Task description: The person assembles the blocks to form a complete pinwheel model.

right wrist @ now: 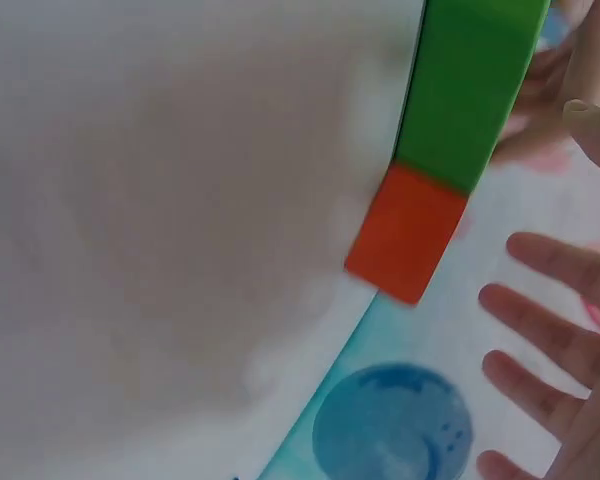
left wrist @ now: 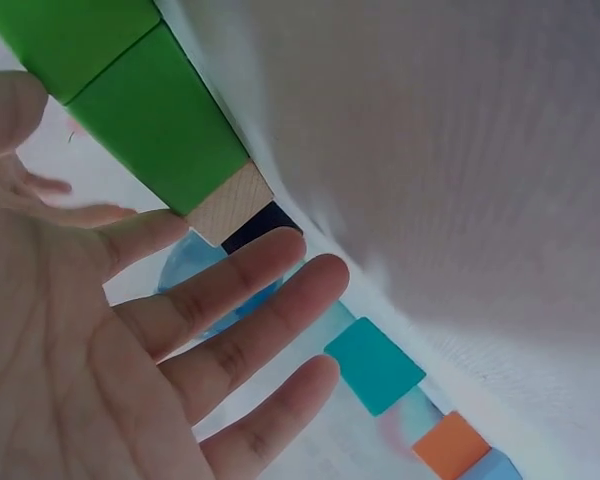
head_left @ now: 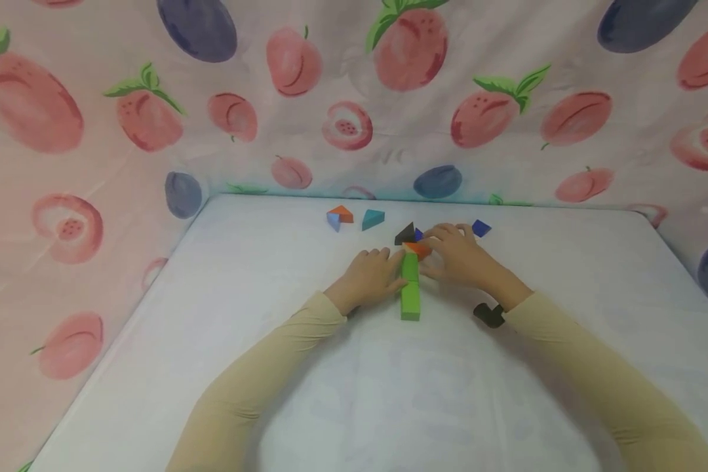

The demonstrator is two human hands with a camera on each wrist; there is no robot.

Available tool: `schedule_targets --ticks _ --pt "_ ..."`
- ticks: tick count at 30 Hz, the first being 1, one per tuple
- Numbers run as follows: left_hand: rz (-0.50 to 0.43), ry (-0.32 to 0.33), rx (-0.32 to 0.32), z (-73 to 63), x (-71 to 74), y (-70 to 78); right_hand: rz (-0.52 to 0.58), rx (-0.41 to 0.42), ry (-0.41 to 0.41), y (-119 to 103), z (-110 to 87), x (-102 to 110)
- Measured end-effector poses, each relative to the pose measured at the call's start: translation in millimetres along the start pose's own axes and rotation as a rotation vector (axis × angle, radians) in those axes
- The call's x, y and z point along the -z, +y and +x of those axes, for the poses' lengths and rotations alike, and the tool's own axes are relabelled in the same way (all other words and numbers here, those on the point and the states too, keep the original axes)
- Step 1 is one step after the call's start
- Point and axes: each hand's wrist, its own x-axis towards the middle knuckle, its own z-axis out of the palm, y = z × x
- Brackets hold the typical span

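Observation:
Two green blocks [head_left: 410, 301] lie end to end in a row at the middle of the table. An orange triangular block [head_left: 418, 250] sits at the row's far end, its flat face against the green one in the right wrist view. My left hand [head_left: 373, 278] is on the row's left side, thumb tip at the seam between the green blocks and index fingertip by the far end's bare-wood face [left wrist: 232, 205]. Its other fingers are extended. Right of the row, my right hand [head_left: 457, 257] is spread with fairly straight fingers close beside the orange block.
A black triangular block [head_left: 405, 235] and a blue block [head_left: 419, 234] stand just beyond the orange one. Further left are teal [head_left: 373, 219], orange [head_left: 342, 213] and light blue [head_left: 334, 221] blocks. Another blue block [head_left: 481, 228] lies past my right hand; a dark curved block [head_left: 488, 315] is near my right wrist.

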Motion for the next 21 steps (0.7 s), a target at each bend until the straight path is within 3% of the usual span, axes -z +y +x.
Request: schedule_targets --ticks 7,13,16,21 --pt "0.01 -0.003 -0.001 1.2 0.9 -2.5 0.018 -0.002 -0.075 -25 -26.2 -5" --pt "0.008 0.003 -0.056 6.8 5.3 -13.4 0.057 0.009 -0.147 -30 -34.5 -8" --pt "0.0 0.048 -0.102 16.4 12.1 -25.6 0.055 0.011 -0.164 -29 -34.9 -10" --pt "0.076 0.107 -0.188 44.0 28.5 -44.6 0.059 0.024 -0.161 -27 -33.7 -12"
